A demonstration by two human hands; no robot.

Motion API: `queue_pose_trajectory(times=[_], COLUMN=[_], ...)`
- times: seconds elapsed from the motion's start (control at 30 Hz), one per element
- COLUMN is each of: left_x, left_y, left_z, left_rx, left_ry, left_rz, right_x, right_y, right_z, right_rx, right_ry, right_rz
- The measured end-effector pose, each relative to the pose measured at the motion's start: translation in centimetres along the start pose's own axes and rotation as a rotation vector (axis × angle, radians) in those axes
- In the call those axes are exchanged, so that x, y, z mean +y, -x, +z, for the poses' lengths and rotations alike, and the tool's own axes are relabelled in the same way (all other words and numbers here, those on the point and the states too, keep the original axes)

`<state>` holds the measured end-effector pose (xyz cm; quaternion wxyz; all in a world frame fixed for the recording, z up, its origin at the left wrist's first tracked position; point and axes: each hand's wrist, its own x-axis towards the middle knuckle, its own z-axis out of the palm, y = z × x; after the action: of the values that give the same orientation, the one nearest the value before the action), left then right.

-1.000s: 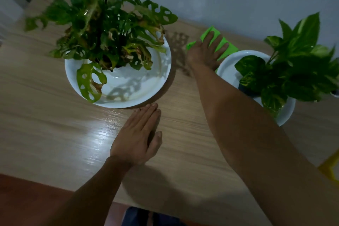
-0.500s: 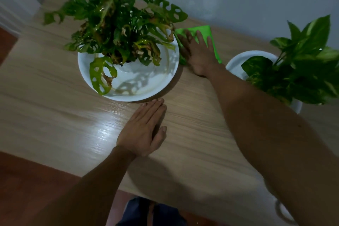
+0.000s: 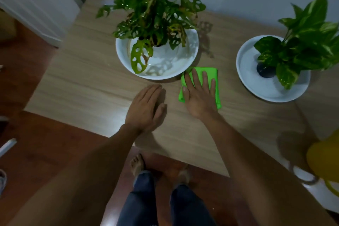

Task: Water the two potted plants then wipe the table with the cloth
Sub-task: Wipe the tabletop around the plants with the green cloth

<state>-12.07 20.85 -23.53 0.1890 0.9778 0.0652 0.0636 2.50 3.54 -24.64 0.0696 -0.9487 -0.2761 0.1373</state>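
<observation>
A folded bright green cloth (image 3: 214,73) lies on the wooden table (image 3: 88,82), just in front of the left plant's saucer. My right hand (image 3: 199,93) presses flat on the cloth with fingers spread. My left hand (image 3: 146,106) rests flat on the bare table beside it, holding nothing. The holey-leaved plant (image 3: 154,13) stands in a wide white saucer (image 3: 190,49) at the back middle. A second plant with variegated leaves (image 3: 304,40) stands in its own white saucer (image 3: 256,86) at the right.
A yellow watering can (image 3: 324,159) sits at the table's right front corner, partly cut off. The wall runs along the table's far edge. A white door (image 3: 36,0) stands at the left. My legs and feet are on the reddish floor (image 3: 36,134) below the near edge.
My right hand has dragged the cloth from the back of the table, between the plants, toward me to the front of the left saucer. My left hand has stayed flat on the table.
</observation>
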Motion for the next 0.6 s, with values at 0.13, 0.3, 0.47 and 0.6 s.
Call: queue_pose_trajectory(times=[0.13, 0.3, 0.47, 0.6], left_x=[-6.1, -13.1, -19.8, -24.3], left_y=[2.8, 4.0, 4.0, 3.4], left_z=[-2.8, -6.6, -9.7, -10.8], left_rx=[0.019, -0.021, -0.05, -0.051], left_ry=[-0.061, -0.096, -0.087, -0.082], left_rz=[-0.127, -0.279, -0.336, -0.358], right_x=[-5.6, -15.1, -24.1, -29.3], right_y=[3.2, 4.3, 0.4, -3.9], right_z=[2.0, 4.4, 5.6, 5.8], right_rx=[-0.012, -0.022, -0.021, 0.002], right_ry=[-0.017, -0.035, -0.045, -0.043], right_rz=[0.003, -0.109, -0.124, -0.142])
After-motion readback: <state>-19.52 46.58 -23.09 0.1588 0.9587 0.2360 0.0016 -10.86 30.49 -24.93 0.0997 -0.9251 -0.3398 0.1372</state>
